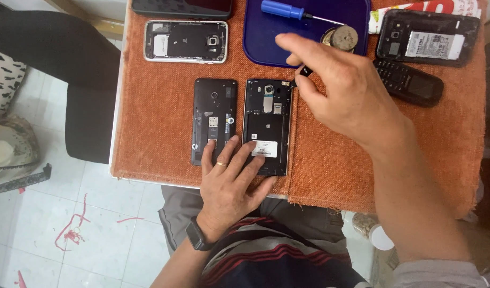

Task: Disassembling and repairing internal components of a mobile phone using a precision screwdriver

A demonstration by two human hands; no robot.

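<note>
Two opened black phones lie side by side on the orange cloth: a back shell (214,114) on the left and a phone body with exposed insides (267,114) on the right. My left hand (231,178) rests flat across the lower ends of both, fingers spread, a ring on one finger and a dark watch at the wrist. My right hand (343,90) hovers just right of the phone body's top corner, pinching a tiny black part (304,70) between thumb and finger.
A blue tray (266,37) at the back holds a blue-handled screwdriver (287,10) and a round metal piece (342,37). An opened silver-edged phone (186,41), a black keypad phone (410,81) and another opened phone (427,37) lie around. The table's edge drops to tiled floor on the left.
</note>
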